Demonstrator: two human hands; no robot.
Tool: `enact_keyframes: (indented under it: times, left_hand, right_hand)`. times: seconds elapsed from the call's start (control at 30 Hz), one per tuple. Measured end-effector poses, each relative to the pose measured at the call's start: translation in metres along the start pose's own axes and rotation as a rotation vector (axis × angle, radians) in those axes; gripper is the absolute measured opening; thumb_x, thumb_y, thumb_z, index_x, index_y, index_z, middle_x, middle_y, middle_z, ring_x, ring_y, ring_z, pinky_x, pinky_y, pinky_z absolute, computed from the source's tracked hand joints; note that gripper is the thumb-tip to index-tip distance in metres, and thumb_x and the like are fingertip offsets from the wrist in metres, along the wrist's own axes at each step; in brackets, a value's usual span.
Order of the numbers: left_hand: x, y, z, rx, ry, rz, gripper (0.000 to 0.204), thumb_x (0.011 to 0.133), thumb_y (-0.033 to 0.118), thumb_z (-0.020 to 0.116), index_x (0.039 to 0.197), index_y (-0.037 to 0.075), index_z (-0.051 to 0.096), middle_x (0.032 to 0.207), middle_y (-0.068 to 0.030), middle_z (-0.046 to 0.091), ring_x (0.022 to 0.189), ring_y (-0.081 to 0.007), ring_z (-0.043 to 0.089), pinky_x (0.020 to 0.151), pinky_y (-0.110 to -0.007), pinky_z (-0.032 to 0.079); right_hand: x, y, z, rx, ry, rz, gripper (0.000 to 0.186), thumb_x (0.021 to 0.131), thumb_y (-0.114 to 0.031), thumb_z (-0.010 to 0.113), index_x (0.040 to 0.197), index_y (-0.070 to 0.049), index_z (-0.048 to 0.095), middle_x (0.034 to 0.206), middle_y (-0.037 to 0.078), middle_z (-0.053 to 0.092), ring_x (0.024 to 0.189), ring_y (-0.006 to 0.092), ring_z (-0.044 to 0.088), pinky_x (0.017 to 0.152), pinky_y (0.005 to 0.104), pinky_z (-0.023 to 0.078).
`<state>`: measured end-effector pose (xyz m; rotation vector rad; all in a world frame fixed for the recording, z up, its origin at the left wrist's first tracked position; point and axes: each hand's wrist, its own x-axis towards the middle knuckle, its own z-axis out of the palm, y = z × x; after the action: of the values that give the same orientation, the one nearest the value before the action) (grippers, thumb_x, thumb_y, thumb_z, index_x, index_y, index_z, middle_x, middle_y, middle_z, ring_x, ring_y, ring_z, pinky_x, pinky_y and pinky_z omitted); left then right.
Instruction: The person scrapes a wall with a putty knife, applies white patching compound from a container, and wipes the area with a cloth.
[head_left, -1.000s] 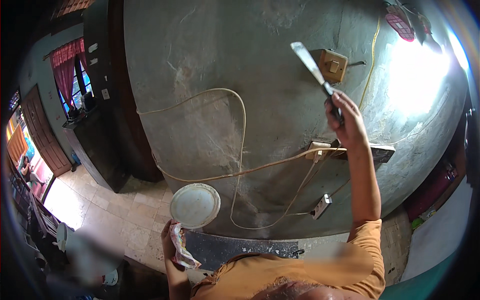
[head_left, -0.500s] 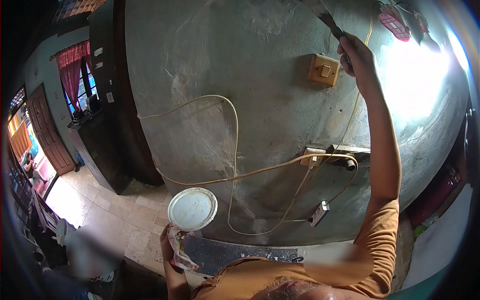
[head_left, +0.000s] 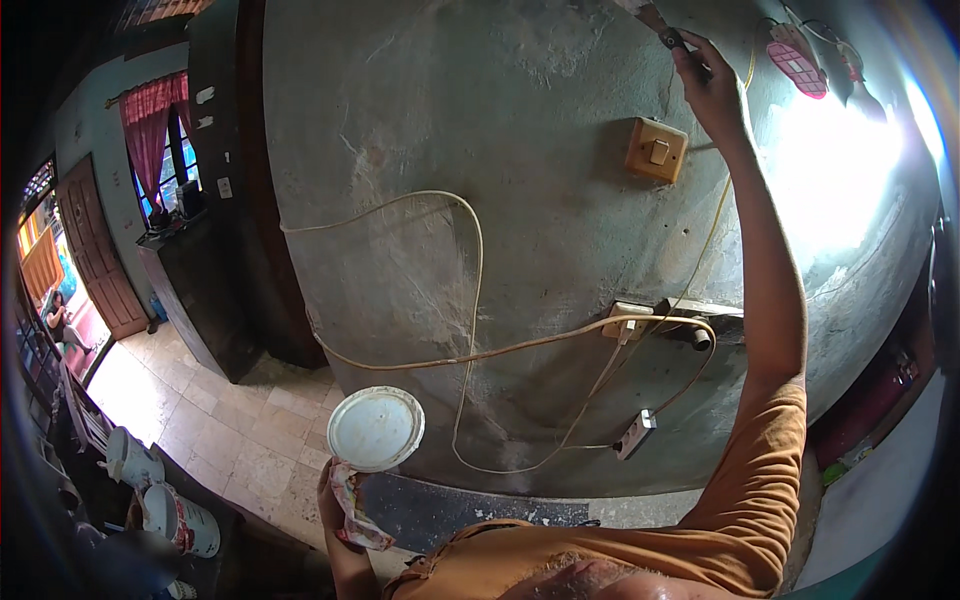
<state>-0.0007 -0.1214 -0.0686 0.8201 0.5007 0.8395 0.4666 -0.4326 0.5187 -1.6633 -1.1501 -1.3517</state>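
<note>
High on the grey-green wall [head_left: 560, 240], my right hand [head_left: 712, 95] is closed around the dark handle of a putty knife [head_left: 655, 20]. Its blade points up and to the left, partly cut off by the top edge. Low and left of the middle, my left hand [head_left: 326, 500] holds a crumpled white and red packet [head_left: 354, 512]. A round pale lid [head_left: 376, 428] with a smeared rim stands just above that packet, held up by the same hand. My left fingers are mostly hidden behind the packet and lid.
A yellowish switch [head_left: 656, 150] sits below my right hand. Loose cable [head_left: 480, 352] loops across the wall to a power strip [head_left: 636, 434]. A bright lamp [head_left: 860, 100] hangs at right beside a pink-soled shoe [head_left: 797, 68]. White buckets [head_left: 180, 520] stand lower left; a person [head_left: 60, 318] sits beyond the doorway.
My right hand and the putty knife have shifted up and slightly left. The lid and packet have moved a little left and down. The whole view has turned slightly.
</note>
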Motion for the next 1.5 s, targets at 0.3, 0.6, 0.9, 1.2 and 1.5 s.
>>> enact_keyframes:
  times: [0.3,0.6,0.9,1.2,1.5]
  left_hand:
    - [-0.002,0.004,0.015,0.024,0.054,0.022,0.029,0.104,0.028,0.055,0.119,0.005,0.065,0.092,-0.0099,0.073,0.059,-0.014,0.067,0.044,-0.023,0.05]
    - [0.004,-0.001,0.016,0.013,0.015,-0.07,0.029,0.104,0.03,0.056,0.118,0.006,0.064,0.077,-0.0072,0.068,0.049,-0.013,0.06,0.038,-0.024,0.045]
    - [0.007,0.0,0.026,0.028,0.078,-0.11,0.027,0.104,0.029,0.055,0.116,0.007,0.065,0.069,-0.0048,0.065,0.046,-0.0122,0.058,0.037,-0.024,0.044]
    - [0.013,-0.009,0.009,0.015,0.036,-0.126,0.026,0.102,0.026,0.057,0.115,0.006,0.068,0.079,-0.0044,0.069,0.056,-0.0097,0.06,0.047,-0.024,0.049]
    - [0.022,-0.012,0.007,0.083,0.055,-0.111,0.031,0.101,0.032,0.062,0.115,0.005,0.067,0.079,-0.0057,0.067,0.059,-0.0127,0.062,0.051,-0.027,0.053]
  right_hand:
    - [-0.007,-0.007,0.007,-0.318,0.157,-0.287,0.039,0.102,-0.033,0.059,0.14,-0.034,0.057,0.096,0.005,0.067,0.08,0.0257,0.069,0.07,0.0383,0.057]
    - [-0.02,-0.006,0.008,-0.572,0.088,-0.37,0.049,0.102,-0.024,0.056,0.147,-0.04,0.048,0.088,0.005,0.055,0.082,0.0226,0.065,0.066,0.0402,0.057]
    - [-0.024,-0.002,0.009,-0.565,-0.039,-0.319,0.05,0.102,-0.02,0.055,0.148,-0.04,0.048,0.094,0.005,0.052,0.09,0.0236,0.062,0.075,0.0403,0.057]
    - [-0.033,-0.017,-0.013,-0.641,-0.064,-0.328,0.049,0.099,-0.017,0.057,0.145,-0.036,0.053,0.091,0.005,0.05,0.089,0.0232,0.06,0.075,0.0382,0.056]
    - [-0.019,-0.011,0.008,-0.654,0.071,-0.377,0.053,0.098,-0.015,0.059,0.146,-0.037,0.052,0.095,0.006,0.05,0.093,0.0251,0.058,0.079,0.0412,0.054]
